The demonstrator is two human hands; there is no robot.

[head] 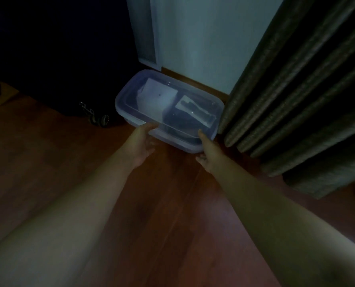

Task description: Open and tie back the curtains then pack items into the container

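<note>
A clear plastic container [122, 100] with a lid on top sits on the wooden floor against the wall. Through the lid I see a white folded item [158, 98] at the left and a dark item with a pale packet [195, 109] at the right. My left hand [144, 142] grips the near rim at the left, thumb on the lid. My right hand [206, 151] holds the near right corner, thumb up on the lid's edge. A thick grey curtain [296, 96] hangs in folds just right of the container.
The room is dim. A dark wheeled object [99, 119] stands left of the container. A white wall with a brown skirting board [195, 79] lies behind it. Wooden floor [162, 204] stretches toward me.
</note>
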